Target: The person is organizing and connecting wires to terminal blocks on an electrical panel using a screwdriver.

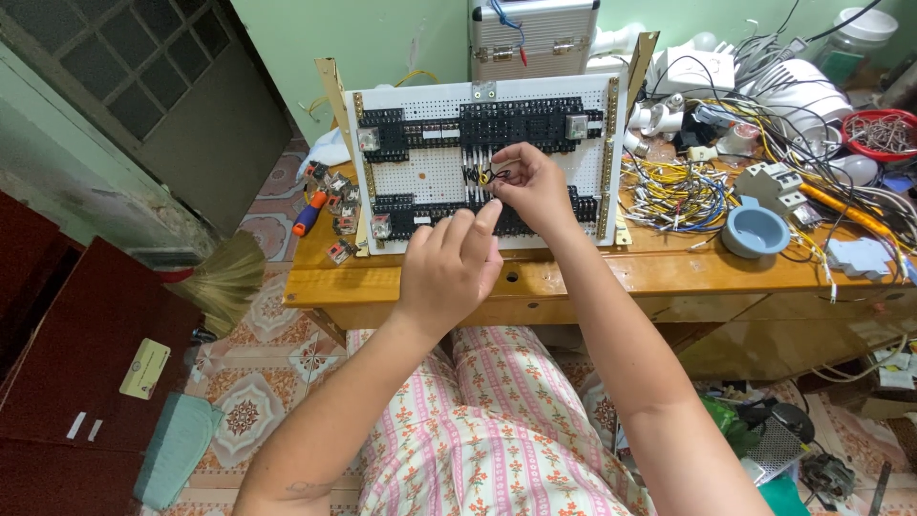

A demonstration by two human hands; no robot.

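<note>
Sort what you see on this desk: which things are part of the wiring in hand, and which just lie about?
In hand:
- right hand, pinching a wire
- left hand, near it
- board
- relay sockets

Lying about:
- wire pile
- blue cup
- screwdriver
- metal case
- red bowl
- broom

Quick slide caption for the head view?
Right hand pinches black wires at a white perforated board; left hand hovers below.

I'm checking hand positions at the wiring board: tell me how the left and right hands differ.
The right hand is raised against the white board, its fingers pinching a small wire; the left hand hovers lower and nearer, fingers loosely curled, holding nothing visible. Both are bare and reach toward the board's middle.
</note>
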